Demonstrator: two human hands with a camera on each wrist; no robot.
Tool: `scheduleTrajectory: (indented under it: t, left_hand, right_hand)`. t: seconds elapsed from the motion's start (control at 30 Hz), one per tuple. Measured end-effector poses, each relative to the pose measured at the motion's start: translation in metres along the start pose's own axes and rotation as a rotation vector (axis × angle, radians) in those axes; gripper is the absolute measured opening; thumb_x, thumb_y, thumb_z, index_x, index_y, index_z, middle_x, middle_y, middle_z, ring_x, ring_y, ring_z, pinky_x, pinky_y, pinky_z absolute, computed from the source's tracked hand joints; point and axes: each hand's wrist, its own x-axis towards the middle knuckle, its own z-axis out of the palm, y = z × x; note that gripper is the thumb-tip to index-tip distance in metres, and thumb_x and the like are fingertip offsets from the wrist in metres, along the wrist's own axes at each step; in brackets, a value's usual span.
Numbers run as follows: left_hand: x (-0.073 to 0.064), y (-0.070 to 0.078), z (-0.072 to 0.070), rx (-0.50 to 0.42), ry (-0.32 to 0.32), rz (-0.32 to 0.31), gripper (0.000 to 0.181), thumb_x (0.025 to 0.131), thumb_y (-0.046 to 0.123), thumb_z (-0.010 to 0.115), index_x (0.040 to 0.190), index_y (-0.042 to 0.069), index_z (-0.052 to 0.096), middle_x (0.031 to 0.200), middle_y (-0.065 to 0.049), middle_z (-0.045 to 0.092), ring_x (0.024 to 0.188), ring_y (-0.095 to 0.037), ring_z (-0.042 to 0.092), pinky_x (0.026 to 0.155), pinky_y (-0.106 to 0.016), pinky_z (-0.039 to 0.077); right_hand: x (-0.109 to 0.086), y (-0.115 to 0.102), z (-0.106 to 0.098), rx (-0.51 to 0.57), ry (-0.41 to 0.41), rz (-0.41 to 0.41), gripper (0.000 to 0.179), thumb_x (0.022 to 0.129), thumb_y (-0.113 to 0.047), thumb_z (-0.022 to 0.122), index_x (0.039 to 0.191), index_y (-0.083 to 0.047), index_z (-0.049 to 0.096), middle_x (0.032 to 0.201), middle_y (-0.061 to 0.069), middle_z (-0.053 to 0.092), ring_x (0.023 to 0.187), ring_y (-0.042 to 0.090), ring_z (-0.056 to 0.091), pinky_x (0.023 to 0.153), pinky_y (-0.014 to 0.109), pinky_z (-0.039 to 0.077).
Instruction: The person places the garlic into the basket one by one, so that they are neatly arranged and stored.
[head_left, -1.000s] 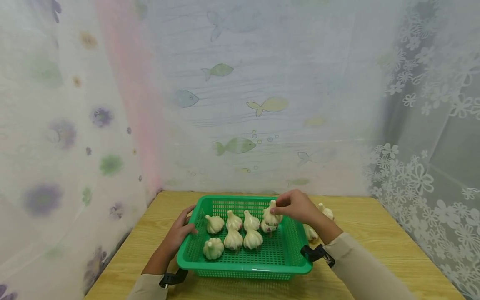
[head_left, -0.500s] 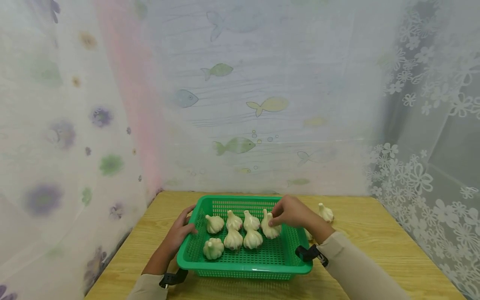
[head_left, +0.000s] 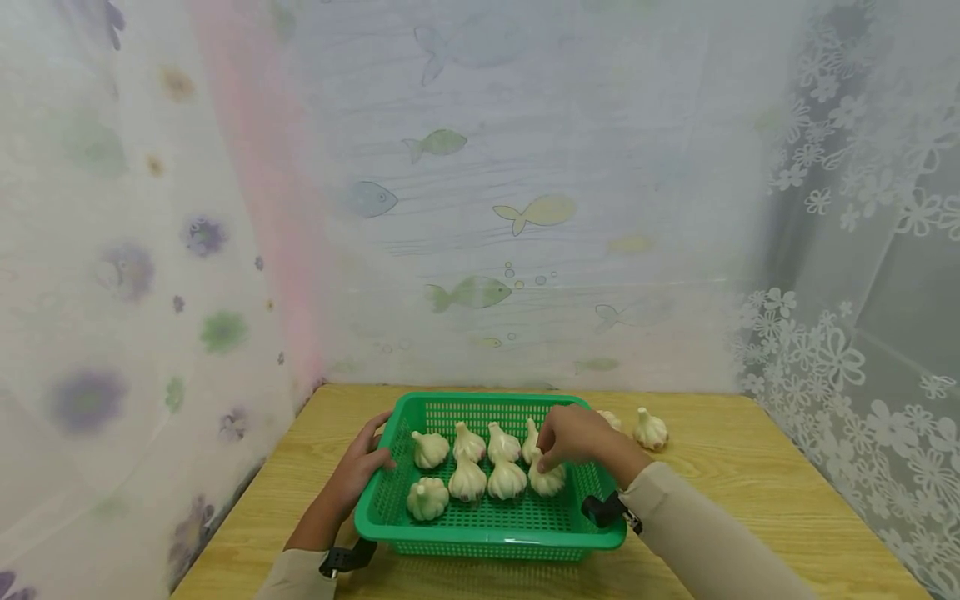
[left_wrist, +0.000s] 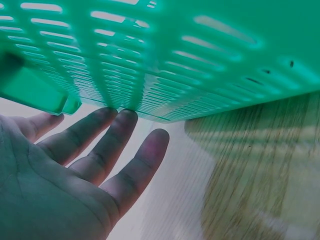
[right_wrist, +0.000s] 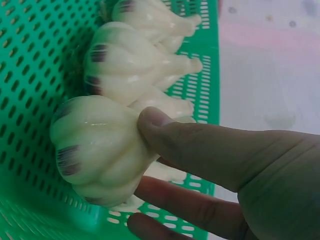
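Observation:
A green plastic basket (head_left: 491,540) stands on the table with garlic bulbs (head_left: 507,482) set in two rows. My right hand (head_left: 577,435) pinches a garlic bulb (right_wrist: 97,150) by its neck at the right end of the front row, low inside the basket. In the right wrist view the thumb is on the near side and the other fingers reach behind. My left hand (head_left: 360,460) holds the basket's left rim, thumb over the edge; in the left wrist view its fingers (left_wrist: 142,157) spread along the slotted outer wall. A back-row bulb (head_left: 531,440) is partly hidden behind the right hand.
Two more garlic bulbs lie on the wooden table (head_left: 735,483) right of the basket: one whole in view (head_left: 650,430), the other (head_left: 610,418) partly covered by the right hand. Patterned curtains (head_left: 480,250) hang behind the table and at both sides.
My right hand has lowered the garlic bulb from above the back row, toward me, into the front row's right end. The left hand has stayed on the basket rim.

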Motion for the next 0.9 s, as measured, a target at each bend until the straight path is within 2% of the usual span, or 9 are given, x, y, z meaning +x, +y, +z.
scheduleTrajectory:
  t: [0.2, 0.47, 0.67, 0.8, 0.83, 0.9]
  left_hand:
    - [-0.004, 0.002, 0.003, -0.003, 0.001, -0.004, 0.084, 0.087, 0.002, 0.052, 0.165, 0.015, 0.022, 0.151, -0.03, 0.049, 0.111, -0.041, 0.066, 0.081, -0.041, 0.056]
    - [-0.008, 0.002, 0.006, -0.006, -0.003, 0.007, 0.084, 0.088, 0.002, 0.052, 0.165, 0.014, 0.021, 0.151, -0.03, 0.049, 0.111, -0.043, 0.066, 0.079, -0.042, 0.056]
    - [-0.009, 0.002, 0.005, 0.001, 0.001, 0.005, 0.084, 0.089, 0.001, 0.051, 0.165, 0.013, 0.019, 0.151, -0.03, 0.049, 0.108, -0.04, 0.067, 0.078, -0.04, 0.057]
    - [-0.009, 0.003, 0.005, -0.007, -0.005, 0.006, 0.083, 0.09, 0.0, 0.051, 0.165, 0.015, 0.019, 0.152, -0.031, 0.047, 0.108, -0.04, 0.067, 0.078, -0.041, 0.056]
    - [-0.009, 0.003, 0.005, -0.01, -0.007, 0.007, 0.083, 0.09, 0.0, 0.051, 0.165, 0.015, 0.02, 0.152, -0.031, 0.047, 0.108, -0.04, 0.066, 0.079, -0.041, 0.056]
    - [-0.009, 0.004, 0.005, -0.014, -0.004, 0.005, 0.083, 0.09, 0.001, 0.052, 0.165, 0.016, 0.021, 0.152, -0.031, 0.047, 0.109, -0.04, 0.066, 0.079, -0.041, 0.056]
  right_hand:
    - [0.0, -0.001, 0.004, -0.032, -0.019, -0.014, 0.017, 0.079, -0.032, 0.089, 0.093, -0.024, 0.082, 0.088, -0.013, 0.074, 0.081, 0.009, 0.067, 0.073, 0.038, 0.057]
    - [-0.004, 0.001, 0.003, -0.021, -0.066, -0.036, 0.018, 0.081, -0.033, 0.088, 0.096, -0.025, 0.081, 0.091, -0.012, 0.075, 0.082, 0.01, 0.067, 0.074, 0.04, 0.056]
    - [-0.009, -0.001, 0.001, -0.085, -0.129, -0.048, 0.018, 0.076, -0.033, 0.091, 0.09, -0.029, 0.081, 0.088, -0.014, 0.072, 0.079, 0.008, 0.064, 0.073, 0.038, 0.055]
    - [-0.012, -0.002, 0.001, -0.145, -0.167, -0.048, 0.025, 0.071, -0.028, 0.095, 0.091, -0.034, 0.081, 0.089, -0.018, 0.071, 0.079, 0.005, 0.06, 0.075, 0.037, 0.053]
    - [-0.012, -0.002, 0.001, -0.154, -0.171, -0.051, 0.025, 0.07, -0.027, 0.096, 0.089, -0.034, 0.081, 0.088, -0.018, 0.07, 0.078, 0.005, 0.059, 0.074, 0.036, 0.051]
    - [-0.013, -0.001, 0.002, -0.171, -0.173, -0.07, 0.021, 0.071, -0.027, 0.095, 0.073, -0.031, 0.074, 0.071, -0.02, 0.058, 0.064, 0.003, 0.047, 0.063, 0.031, 0.043]
